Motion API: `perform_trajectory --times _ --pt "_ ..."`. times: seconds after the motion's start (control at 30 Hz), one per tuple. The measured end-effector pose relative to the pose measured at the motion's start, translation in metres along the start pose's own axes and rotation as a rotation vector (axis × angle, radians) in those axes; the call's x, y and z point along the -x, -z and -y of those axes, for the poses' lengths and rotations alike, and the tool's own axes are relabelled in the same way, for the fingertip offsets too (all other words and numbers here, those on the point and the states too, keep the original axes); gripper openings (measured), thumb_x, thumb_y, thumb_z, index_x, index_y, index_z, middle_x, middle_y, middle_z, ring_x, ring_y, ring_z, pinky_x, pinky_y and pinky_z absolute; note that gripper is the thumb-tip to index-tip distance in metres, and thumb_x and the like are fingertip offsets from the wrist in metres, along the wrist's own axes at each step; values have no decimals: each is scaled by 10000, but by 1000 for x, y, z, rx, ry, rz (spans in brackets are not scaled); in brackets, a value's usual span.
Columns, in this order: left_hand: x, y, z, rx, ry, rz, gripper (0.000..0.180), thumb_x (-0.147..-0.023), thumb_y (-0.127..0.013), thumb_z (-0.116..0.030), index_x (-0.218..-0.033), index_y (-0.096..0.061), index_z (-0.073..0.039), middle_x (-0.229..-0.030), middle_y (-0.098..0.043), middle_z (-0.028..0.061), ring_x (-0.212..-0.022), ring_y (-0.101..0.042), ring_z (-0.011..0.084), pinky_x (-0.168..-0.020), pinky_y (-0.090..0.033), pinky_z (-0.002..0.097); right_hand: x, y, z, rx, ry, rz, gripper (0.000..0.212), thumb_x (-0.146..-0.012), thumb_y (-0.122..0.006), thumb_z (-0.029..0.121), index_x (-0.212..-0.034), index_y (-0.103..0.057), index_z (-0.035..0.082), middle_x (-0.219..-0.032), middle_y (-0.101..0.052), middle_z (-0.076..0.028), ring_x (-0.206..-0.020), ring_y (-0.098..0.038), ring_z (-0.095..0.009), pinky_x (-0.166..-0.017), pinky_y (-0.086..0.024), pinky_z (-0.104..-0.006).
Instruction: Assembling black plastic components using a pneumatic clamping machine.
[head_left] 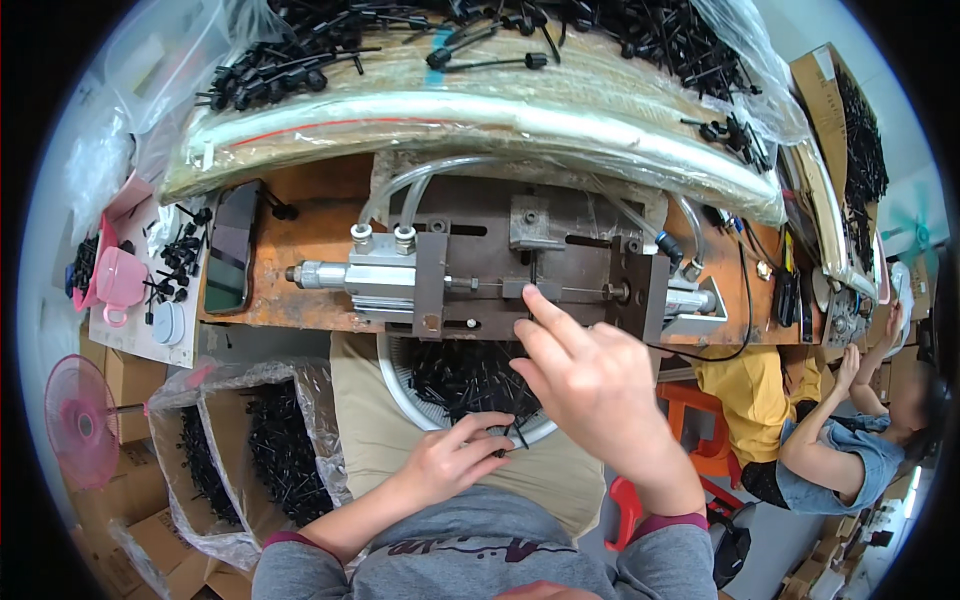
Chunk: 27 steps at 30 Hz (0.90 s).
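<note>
My left hand (446,462) is closed around a small black part with a thin stem (519,434), just above the near rim of a white basket (397,395). Several similar black stemmed parts (455,375) fill that basket on my lap. My right hand (600,375) reaches over the metal clamping fixture (490,235). Its index fingertip is at the small block (514,289) in the middle; the thumb and other fingers are partly bent and apart, with nothing visible in them. A thin dark stem (533,266) stands between that block and the upper bracket (533,220).
An air cylinder (380,287) with clear hoses sits at the fixture's left. Black parts (290,75) heap on the plastic-wrapped ledge behind. A phone (232,245) and pink cup (121,277) are left, lined boxes (275,450) lower left. Another person (835,450) sits at right.
</note>
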<state>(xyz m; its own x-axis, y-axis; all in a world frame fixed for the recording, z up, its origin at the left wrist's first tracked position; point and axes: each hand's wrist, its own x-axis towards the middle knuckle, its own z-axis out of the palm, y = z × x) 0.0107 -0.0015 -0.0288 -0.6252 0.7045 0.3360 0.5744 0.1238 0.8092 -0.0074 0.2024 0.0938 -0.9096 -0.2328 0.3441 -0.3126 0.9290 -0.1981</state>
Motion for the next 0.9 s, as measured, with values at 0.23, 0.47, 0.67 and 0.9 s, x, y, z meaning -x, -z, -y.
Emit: perform_trajectory --times 0.23,0.47,0.67,0.9 --pt "-2 -7 1 -194 -108 74 635 -768 -790 -383 -1303 -600 -100 -1392 -543 103 -796 -686 161 -631 -558 275 -143 32 -39 321 196 -389 263 -740 -736 46 -993 -665 50 -1001 -664 -72 -920 -655 -250 -763 -561 -341" --pt "-2 1 -7 -174 -213 71 673 -751 -828 -416 -1283 -612 -66 -1318 -618 111 -751 -689 161 -617 -551 259 -260 -12 -92 724 349 -1 199 -808 -666 63 -1007 -676 57 -1043 -644 -53 -973 -680 -237 -754 -589 -349" --pt "16 2 2 -130 -210 40 666 -802 -776 -413 -1359 -577 -108 -1344 -599 89 -739 -682 173 -623 -550 271 -249 0 -99 744 481 98 189 -839 -645 91 -1027 -650 66 -964 -667 -77 -887 -705 -247 -727 -594 -358" --pt "7 4 -6 -119 -268 15 630 -799 -782 -391 -1316 -608 -75 -1260 -657 74 -753 -686 167 -640 -542 252 -200 21 -123 199 330 -249 220 -925 -589 63 -1143 -560 53 -996 -687 -123 -819 -693 -232 -702 -578 -346"
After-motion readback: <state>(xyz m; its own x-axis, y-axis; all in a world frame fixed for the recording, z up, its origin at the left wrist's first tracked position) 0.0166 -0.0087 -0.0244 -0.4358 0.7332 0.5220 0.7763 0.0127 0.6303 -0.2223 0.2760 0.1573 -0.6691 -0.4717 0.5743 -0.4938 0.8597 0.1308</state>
